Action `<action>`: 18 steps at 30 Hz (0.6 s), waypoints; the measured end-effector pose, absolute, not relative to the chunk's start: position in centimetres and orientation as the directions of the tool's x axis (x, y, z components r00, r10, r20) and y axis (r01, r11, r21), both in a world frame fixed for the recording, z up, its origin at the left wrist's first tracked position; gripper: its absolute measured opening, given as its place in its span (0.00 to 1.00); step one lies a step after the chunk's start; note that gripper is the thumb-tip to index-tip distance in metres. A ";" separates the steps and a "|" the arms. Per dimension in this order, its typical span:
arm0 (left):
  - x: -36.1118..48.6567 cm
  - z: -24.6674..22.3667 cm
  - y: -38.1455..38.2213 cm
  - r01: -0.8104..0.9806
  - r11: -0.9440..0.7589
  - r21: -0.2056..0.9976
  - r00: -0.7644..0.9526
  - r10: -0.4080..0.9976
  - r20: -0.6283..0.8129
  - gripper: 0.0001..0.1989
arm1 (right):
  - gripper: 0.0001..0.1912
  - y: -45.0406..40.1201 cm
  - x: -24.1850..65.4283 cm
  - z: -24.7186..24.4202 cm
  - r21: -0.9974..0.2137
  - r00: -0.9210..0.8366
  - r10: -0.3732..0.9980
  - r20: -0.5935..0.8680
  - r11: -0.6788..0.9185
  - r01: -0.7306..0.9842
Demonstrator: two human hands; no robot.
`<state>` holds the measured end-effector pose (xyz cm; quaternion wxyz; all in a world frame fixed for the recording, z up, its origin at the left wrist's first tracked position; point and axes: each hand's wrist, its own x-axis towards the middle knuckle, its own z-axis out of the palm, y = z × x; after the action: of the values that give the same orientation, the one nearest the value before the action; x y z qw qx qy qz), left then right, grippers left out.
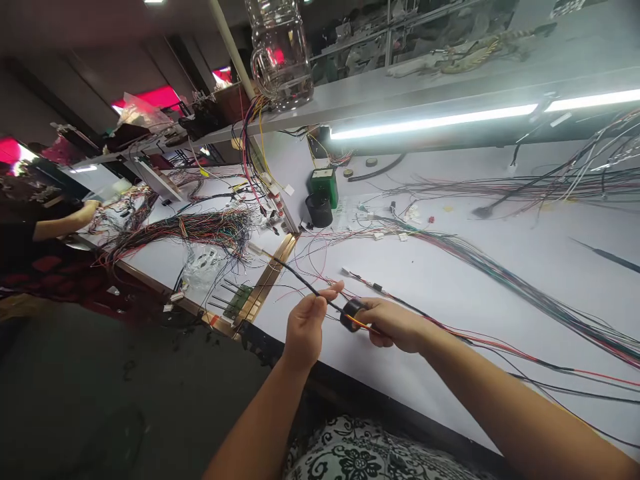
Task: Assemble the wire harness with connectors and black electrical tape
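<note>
My left hand (307, 327) is closed, thumb against fingers, around a black-wrapped cable (299, 275). The cable slants up and away from it to a pale connector (256, 249) over the wooden edge strip. My right hand (393, 323) grips a roll of black electrical tape (353, 313) just to the right of the left hand. Orange and yellow wires (359, 323) run past the roll toward the right fingers. Behind the hands, a thin wire harness with a white connector (345, 271) lies on the white table (450, 283).
A long bundle of green, red and black wires (480, 257) crosses the right side. A black cup (319, 210) and a green box (324, 183) stand at the back. A glass jar (283, 53) sits on the shelf. At the left, a person's arm (67, 220) reaches over another wire pile (190, 230).
</note>
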<state>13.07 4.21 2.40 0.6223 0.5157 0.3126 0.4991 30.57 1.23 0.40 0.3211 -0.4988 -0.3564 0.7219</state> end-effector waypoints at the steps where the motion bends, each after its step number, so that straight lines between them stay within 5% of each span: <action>1: 12.8 2.6 4.4 -0.238 -0.088 0.967 0.363 0.916 0.172 0.11 | 0.08 1.3 31.2 0.7 -0.825 -0.351 0.791 -0.501 -0.559 -0.081; 4: 12.4 3.5 4.8 -0.054 -0.227 0.972 0.435 0.871 0.227 0.12 | 0.19 0.9 32.3 1.5 -0.883 -0.417 0.814 -0.404 -0.466 -0.054; 7: 12.9 4.2 4.8 0.078 -0.232 0.970 0.289 0.936 0.201 0.10 | 0.29 -0.1 32.2 1.9 -0.999 -0.300 0.953 -0.039 -0.042 -0.004; 11: 14.0 4.3 4.4 0.062 -0.112 0.992 0.142 0.985 0.103 0.12 | 0.27 -1.1 30.5 1.5 -0.768 -0.317 0.842 0.437 0.532 0.355; 14: 14.3 4.0 4.4 0.030 -0.062 0.998 0.103 0.993 0.059 0.12 | 0.23 -1.3 29.4 1.2 -0.595 -0.378 0.774 0.508 0.632 0.496; 18: 14.4 3.2 4.3 -0.256 0.060 0.965 0.085 0.996 -0.039 0.12 | 0.13 -1.0 29.4 1.2 -0.728 -0.142 0.820 0.554 0.560 0.396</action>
<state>14.37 4.29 3.21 0.5926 0.4375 0.4228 0.5278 29.40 -1.01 1.20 0.5032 -0.4191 -0.7258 0.2107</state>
